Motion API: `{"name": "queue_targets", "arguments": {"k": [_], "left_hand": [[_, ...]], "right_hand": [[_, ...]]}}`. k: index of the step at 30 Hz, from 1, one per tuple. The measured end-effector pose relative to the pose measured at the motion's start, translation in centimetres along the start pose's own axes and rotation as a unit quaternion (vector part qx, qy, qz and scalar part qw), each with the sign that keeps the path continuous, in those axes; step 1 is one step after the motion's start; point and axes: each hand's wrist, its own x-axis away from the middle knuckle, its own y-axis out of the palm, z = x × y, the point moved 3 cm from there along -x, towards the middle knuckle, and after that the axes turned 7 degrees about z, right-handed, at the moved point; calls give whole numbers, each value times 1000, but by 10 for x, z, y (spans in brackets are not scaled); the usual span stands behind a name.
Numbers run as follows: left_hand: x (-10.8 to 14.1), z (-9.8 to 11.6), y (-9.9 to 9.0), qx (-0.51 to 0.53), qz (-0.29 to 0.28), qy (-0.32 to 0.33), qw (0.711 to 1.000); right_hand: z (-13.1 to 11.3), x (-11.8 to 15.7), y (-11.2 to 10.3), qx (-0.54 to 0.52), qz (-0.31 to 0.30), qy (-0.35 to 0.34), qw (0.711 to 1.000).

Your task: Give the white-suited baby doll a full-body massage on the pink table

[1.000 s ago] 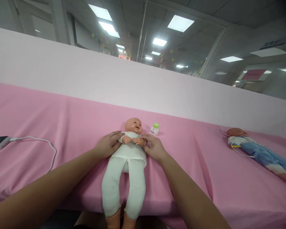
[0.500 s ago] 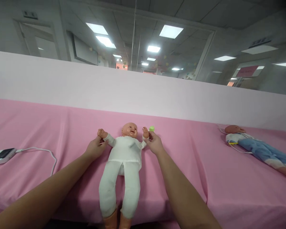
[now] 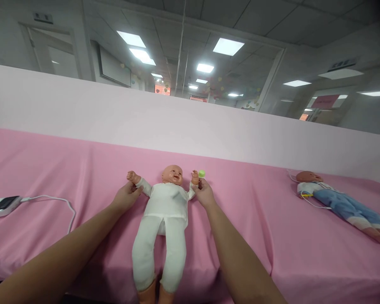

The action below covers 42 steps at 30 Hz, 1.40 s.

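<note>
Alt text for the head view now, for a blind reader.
A left hand and a right hand hold a white-clad baby doll by its outspread arms, near the wrists, on a pink cloth. A green cap shows beyond the right hand; a blue-trousered doll lies far right, a white device with a cable far left.

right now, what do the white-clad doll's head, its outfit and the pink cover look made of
Head: probably smooth vinyl or plastic, from its shiny highlights. White outfit: seemingly matte fabric, from soft creases. Pink cover: likely smooth cloth, from draped folds.
</note>
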Motion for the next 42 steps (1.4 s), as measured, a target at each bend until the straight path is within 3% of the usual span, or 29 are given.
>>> {"name": "queue_targets", "arguments": {"k": [7,15,17,20,23,27,30,32,36,39,42], "left_hand": [[4,8,-1,23,-10,0,1000],[2,12,0,-5,-1,-1,1000],[8,21,2,-13,16,39,999],[20,38,12,-44,20,169,985],[31,47,26,-109,-25,283,953],[33,44,38,-163,-86,323,928],[29,41,40,-151,-112,295,937],[27,41,39,-129,-113,278,945],[22,39,32,-60,-96,214,970],[9,24,23,-2,-51,91,995],[-9,2,15,101,-9,-34,994]], "right_hand": [[-7,3,-5,23,-26,12,999],[-15,10,-26,-76,-19,68,995],[-29,15,-26,-115,-39,53,991],[-55,27,-22,-148,-99,-10,984],[-74,42,-12,-71,-171,-67,980],[-88,60,3,78,-247,-157,953],[-93,67,9,122,-262,-198,937],[-90,65,9,110,-249,-185,944],[-69,48,-3,35,-165,-83,982],[-45,27,-23,-66,-70,4,995],[-19,14,-43,-133,-9,124,983]]}}
